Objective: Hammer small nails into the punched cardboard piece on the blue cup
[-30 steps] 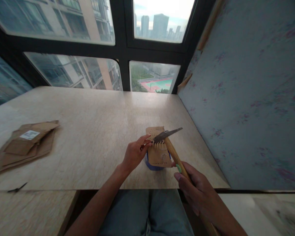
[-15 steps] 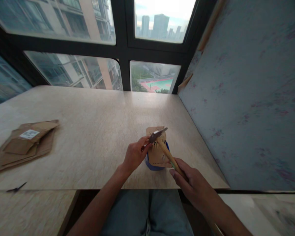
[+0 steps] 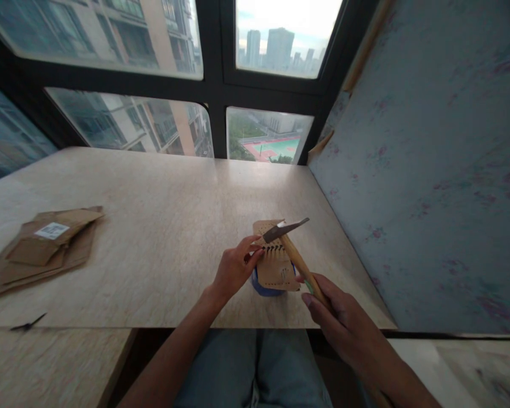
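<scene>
1. A pale, marbled tabletop (image 3: 161,221) runs up to a black-framed window (image 3: 218,93), with a pale blue, flower-patterned wall (image 3: 429,187) on the right.
2. Near the front edge, a tan, flat, roughly rectangular piece with rows of dark dots (image 3: 272,275) lies over a blue, rounded object (image 3: 263,290) on the tabletop.
3. The right hand (image 3: 334,306) is closed around the wooden handle of a hammer with a dark, tapered metal head (image 3: 301,264); the head is over the tan piece, beside the left fingertips.
4. The left hand (image 3: 233,267) has thumb and fingers drawn nearly together at the tan piece's left edge; whether they pinch anything cannot be told.
5. A slightly off-line blow could hit those fingertips, I judge, since the head is so near them.
6. The tan piece might slide or tip if struck near its edge, because it overhangs the blue object at the lower right.
7. The tan piece covers most of the blue object, whose shape stays unclear. The hammer hides part of the dark row, too small to identify, and both forearms are cut off by the frame.
</scene>
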`<state>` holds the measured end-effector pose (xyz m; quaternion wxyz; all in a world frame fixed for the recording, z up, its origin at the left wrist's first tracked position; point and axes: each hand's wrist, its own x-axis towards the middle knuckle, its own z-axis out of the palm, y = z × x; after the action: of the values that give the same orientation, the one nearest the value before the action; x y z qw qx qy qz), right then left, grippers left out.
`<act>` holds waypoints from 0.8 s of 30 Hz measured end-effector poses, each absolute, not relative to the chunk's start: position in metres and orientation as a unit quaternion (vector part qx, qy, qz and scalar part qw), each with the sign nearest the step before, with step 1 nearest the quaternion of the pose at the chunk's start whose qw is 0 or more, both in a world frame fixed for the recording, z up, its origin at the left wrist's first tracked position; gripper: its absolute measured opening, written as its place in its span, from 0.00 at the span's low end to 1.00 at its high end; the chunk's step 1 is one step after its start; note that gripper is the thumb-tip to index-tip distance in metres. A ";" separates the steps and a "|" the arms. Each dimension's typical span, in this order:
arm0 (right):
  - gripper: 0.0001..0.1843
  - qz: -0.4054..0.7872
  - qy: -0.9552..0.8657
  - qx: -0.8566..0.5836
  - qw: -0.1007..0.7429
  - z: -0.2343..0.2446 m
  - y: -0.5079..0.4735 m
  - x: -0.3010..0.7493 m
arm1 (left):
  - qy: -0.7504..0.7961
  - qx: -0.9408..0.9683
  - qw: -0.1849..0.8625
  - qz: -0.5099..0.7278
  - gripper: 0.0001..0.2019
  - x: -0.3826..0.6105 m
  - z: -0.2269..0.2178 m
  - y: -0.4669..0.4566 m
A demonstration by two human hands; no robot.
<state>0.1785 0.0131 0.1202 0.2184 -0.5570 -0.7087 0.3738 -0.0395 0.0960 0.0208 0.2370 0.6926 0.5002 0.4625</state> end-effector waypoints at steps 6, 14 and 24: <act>0.23 0.376 -0.684 -0.575 0.245 0.113 0.009 0.183 | 0.500 0.697 0.235 0.457 0.14 -0.041 0.017 0.096; 0.27 0.463 -0.595 -0.588 0.292 0.106 -0.003 0.184 | 0.476 0.711 0.205 0.475 0.18 -0.054 0.030 0.086; 0.31 0.521 -0.535 -0.595 0.299 0.100 -0.015 0.182 | 0.678 0.607 0.107 0.399 0.18 -0.183 0.016 0.023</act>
<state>0.1817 -0.0147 0.1002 0.2990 -0.5946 -0.5347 0.5207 -0.1832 0.0228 0.0156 0.1067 0.6074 0.6784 0.3993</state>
